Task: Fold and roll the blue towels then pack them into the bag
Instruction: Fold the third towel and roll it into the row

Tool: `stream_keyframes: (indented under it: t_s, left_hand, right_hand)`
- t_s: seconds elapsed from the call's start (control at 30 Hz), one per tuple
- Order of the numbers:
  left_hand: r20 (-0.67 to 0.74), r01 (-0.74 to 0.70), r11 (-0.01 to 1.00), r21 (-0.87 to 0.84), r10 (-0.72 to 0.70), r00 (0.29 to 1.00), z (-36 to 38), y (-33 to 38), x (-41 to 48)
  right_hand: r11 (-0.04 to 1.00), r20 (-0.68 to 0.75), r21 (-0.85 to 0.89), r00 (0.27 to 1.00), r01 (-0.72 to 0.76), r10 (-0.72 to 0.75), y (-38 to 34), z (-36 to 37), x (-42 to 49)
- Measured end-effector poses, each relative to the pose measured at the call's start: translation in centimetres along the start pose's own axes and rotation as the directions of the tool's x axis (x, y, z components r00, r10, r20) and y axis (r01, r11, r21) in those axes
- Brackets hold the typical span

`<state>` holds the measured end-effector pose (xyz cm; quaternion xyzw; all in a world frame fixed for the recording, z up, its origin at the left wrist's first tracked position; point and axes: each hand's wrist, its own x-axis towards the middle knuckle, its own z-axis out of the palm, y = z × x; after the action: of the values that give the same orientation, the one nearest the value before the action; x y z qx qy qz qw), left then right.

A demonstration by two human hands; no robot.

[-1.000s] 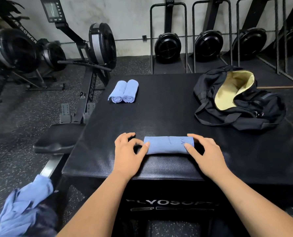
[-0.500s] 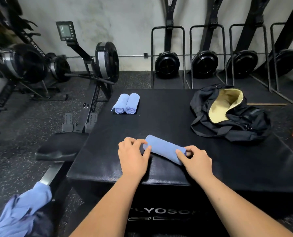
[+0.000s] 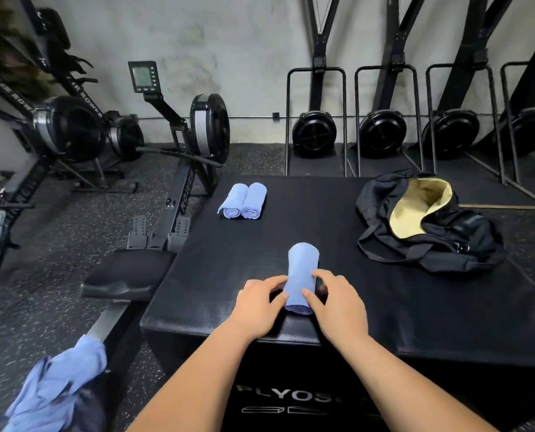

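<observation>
Towel roll [image 3: 302, 275]: blue and tightly rolled, lying on the near middle of the desk with its length running near to far. Its near end sits close to the desk's near edge, between both hands.
Rowing machines: one [image 3: 197, 135] stands on the floor left of the desk, with its flywheel and monitor at the far end and its rail running alongside the desk's left edge. More stand at far left, and four upright ones [image 3: 314, 132] line the far wall.
Desk [image 3: 322, 219]: a black padded box with white lettering on its near face, partly hidden by the forearms. It carries the towel roll, the pair of rolls and the bag.
Bag [image 3: 465, 244]: a black duffel on the far right of the desk, well apart from the towel roll. Its mouth gapes open to show a pale yellow lining, and its straps loop on the desk on the side nearer the roll.
Loose towels [image 3: 57, 385]: a blue heap at near left, off the desk, bunched on something dark that cannot be made out.
Rower seat [image 3: 125, 275]: a black pad just left of the desk's near left corner.
Pair of rolls [image 3: 242, 202]: two blue rolled towels touching side by side at the desk's far left, ends facing near.
Left hand [image 3: 260, 302]: grips the roll's near end from the left, thumb on the cloth and fingers curled.
Right hand [image 3: 341, 302]: grips the same end from the right, thumb on the cloth and fingers curled over.
</observation>
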<state>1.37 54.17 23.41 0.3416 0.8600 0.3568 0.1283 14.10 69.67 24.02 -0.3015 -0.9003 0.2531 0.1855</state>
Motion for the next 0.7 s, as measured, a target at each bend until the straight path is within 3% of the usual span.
stream_keyframes:
  t_s: [0.1,0.23,0.4,0.7]
  left_hand:
    - [-0.005,-0.015,0.998,0.064,0.015,1.0,-0.2,0.1,-0.1]
    - [-0.044,0.008,0.982,0.187,0.001,0.999,-0.7,-0.1,0.2]
    - [-0.095,0.024,0.977,0.214,-0.004,0.995,-1.4,-1.2,1.4]
    - [-0.072,-0.001,0.911,0.412,0.034,0.997,-2.8,-3.9,5.8]
  right_hand:
    - [0.987,0.098,0.067,0.983,0.146,-0.152,0.5,0.7,-0.3]
    - [0.953,0.128,-0.153,0.962,0.26,-0.242,1.0,1.3,-0.3]
    - [0.954,0.106,-0.196,0.972,0.226,-0.208,0.3,1.9,1.8]
    - [0.939,0.061,-0.294,0.984,0.18,-0.17,-2.3,4.5,7.2]
